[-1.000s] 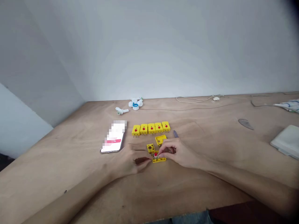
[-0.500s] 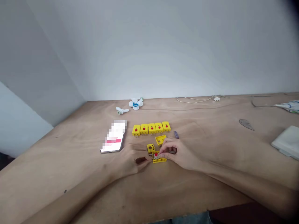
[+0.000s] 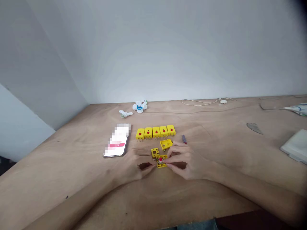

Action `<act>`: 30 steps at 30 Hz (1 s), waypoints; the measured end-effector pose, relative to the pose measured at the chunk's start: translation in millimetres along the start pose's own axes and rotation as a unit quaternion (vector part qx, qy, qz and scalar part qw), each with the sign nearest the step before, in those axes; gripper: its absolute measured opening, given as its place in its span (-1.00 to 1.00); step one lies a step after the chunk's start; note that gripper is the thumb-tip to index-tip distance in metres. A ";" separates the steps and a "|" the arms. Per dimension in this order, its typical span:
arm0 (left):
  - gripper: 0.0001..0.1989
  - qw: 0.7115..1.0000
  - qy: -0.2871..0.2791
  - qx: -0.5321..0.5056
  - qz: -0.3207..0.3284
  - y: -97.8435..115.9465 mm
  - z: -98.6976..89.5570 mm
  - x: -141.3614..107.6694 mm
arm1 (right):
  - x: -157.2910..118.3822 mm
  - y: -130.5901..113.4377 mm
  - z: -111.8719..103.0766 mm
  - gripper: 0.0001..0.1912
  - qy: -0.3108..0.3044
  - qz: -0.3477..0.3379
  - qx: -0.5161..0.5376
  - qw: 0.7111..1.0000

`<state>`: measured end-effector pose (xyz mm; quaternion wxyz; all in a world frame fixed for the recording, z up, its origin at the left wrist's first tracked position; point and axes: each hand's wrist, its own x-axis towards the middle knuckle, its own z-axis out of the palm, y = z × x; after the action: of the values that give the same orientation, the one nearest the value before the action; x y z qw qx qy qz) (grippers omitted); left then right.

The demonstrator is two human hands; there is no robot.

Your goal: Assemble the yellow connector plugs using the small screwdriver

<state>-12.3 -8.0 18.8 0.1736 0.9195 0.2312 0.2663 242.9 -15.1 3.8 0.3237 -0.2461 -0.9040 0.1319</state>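
Note:
An open yellow connector housing [image 3: 161,162] with a red-dotted part [image 3: 160,159] lies between my hands on the table. My left hand [image 3: 135,164] reaches in from the left, fingertips at its left side. My right hand [image 3: 188,163] pinches it from the right, hiding part of it. A yellow housing half with a round hole [image 3: 155,152] and a yellow tray-like half [image 3: 166,144] lie just beyond. Farther back stands a row of several assembled yellow connectors [image 3: 155,132] with red dots and metal pins. A small purple-handled screwdriver [image 3: 184,139] lies beyond my right hand.
The plywood table [image 3: 240,143] ends at a white wall. A phone with a blurred screen [image 3: 117,140] lies left of the row. White plastic fittings [image 3: 139,107], a thin white cable [image 3: 203,102], a flat grey-brown piece [image 3: 254,128] and a white flat box [image 3: 296,147] lie farther out.
My right hand has slid lower and closer to the near edge of the yellow housing, its fingers now lying along the front. My left hand stays in place.

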 end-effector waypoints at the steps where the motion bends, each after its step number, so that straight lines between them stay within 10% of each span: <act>1: -0.80 1.000 -0.007 -0.001 0.002 -0.4 -0.2 -0.1 | -0.4 0.4 -1.2 -0.79 -0.001 -0.040 -0.022 0.999; 6: -0.80 0.999 -0.008 0.030 0.037 -4.7 1.6 -2.0 | -2.7 2.8 -3.9 -0.68 -0.008 -0.112 -0.066 0.991; 30: -0.81 0.998 -0.011 -0.001 -0.065 -9.9 2.3 -0.8 | 3.1 22.9 -4.9 -0.80 -0.010 0.050 -0.044 0.998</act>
<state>-15.0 -0.6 12.3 0.1945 0.9050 0.2885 0.2446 252.3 6.2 0.0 0.2963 -0.3036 -0.8989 0.1100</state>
